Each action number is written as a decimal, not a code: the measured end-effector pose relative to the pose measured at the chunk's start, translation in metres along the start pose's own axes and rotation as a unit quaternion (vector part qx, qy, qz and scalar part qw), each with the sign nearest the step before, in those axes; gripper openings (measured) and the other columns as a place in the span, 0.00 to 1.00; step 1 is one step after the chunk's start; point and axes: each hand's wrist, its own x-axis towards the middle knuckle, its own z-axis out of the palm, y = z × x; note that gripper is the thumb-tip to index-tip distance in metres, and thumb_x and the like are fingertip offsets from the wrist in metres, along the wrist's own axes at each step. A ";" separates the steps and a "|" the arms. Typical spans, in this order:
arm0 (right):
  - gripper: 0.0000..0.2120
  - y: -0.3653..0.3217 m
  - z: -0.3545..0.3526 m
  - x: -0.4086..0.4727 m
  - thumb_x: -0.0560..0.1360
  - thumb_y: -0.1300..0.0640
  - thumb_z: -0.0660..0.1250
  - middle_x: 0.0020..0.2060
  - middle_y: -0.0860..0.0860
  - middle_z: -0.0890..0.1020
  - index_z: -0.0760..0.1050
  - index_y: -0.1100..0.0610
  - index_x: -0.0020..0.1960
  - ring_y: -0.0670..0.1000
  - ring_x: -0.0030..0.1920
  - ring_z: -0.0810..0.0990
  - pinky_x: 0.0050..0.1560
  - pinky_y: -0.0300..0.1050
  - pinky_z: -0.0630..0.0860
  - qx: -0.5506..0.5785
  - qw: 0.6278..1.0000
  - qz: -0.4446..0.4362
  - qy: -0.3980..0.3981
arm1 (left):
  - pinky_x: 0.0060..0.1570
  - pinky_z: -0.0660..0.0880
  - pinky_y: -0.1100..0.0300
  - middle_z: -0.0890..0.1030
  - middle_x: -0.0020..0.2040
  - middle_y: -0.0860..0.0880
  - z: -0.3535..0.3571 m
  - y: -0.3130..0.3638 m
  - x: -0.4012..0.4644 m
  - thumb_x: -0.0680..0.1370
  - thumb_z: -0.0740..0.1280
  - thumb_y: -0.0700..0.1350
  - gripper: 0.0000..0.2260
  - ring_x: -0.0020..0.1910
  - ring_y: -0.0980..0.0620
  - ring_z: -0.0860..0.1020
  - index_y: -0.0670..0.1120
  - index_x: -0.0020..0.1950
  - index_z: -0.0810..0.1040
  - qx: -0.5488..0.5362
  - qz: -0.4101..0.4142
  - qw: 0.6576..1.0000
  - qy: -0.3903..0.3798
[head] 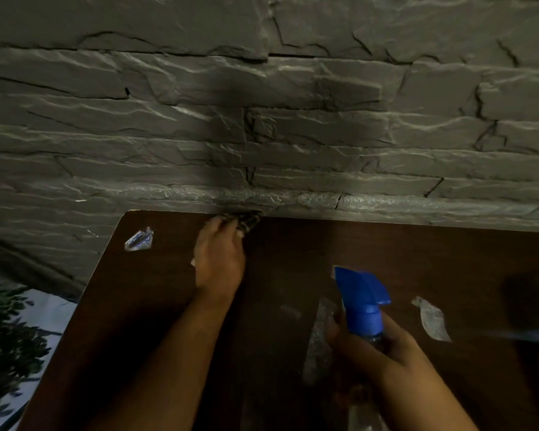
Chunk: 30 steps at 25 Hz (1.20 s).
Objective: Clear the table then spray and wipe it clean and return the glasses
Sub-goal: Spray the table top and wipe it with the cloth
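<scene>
head | left hand [220,259] grip pinches cloth [248,220] at table [143,306] far edge | right hand [377,346] grip wraps spray bottle [363,303]

Head view: left hand [220,256] grips a dark cloth [246,220] at the far edge of the brown worktop [156,306], against the stone wall [262,104]. Right hand [374,353] holds a blue-nozzled spray bottle [363,301]. Wrappers [139,239] [431,318] lie on the worktop.
</scene>
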 end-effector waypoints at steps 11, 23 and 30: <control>0.26 0.003 -0.015 -0.011 0.54 0.50 0.74 0.33 0.55 0.84 0.74 0.44 0.52 0.53 0.32 0.83 0.35 0.44 0.79 0.014 1.000 -0.009 -0.008 | 0.66 0.65 0.50 0.70 0.69 0.43 0.018 0.044 -0.008 0.80 0.59 0.44 0.15 0.67 0.43 0.67 0.44 0.66 0.74 0.018 -0.008 1.000 -0.009; 0.19 0.008 -0.037 -0.009 0.64 0.55 0.75 0.34 0.47 0.84 0.72 0.39 0.47 0.46 0.33 0.84 0.32 0.35 0.75 0.027 0.999 -0.009 0.036 | 0.70 0.61 0.54 0.61 0.75 0.47 0.035 0.094 -0.030 0.82 0.57 0.47 0.18 0.73 0.47 0.59 0.50 0.72 0.67 0.039 0.108 0.988 -0.099; 0.26 0.013 -0.038 -0.012 0.52 0.48 0.71 0.28 0.51 0.81 0.74 0.47 0.50 0.53 0.31 0.81 0.39 0.48 0.80 0.026 0.999 -0.020 0.001 | 0.69 0.55 0.60 0.62 0.75 0.50 0.027 0.087 -0.001 0.81 0.60 0.47 0.18 0.73 0.51 0.60 0.52 0.71 0.69 -0.028 0.256 0.939 -0.228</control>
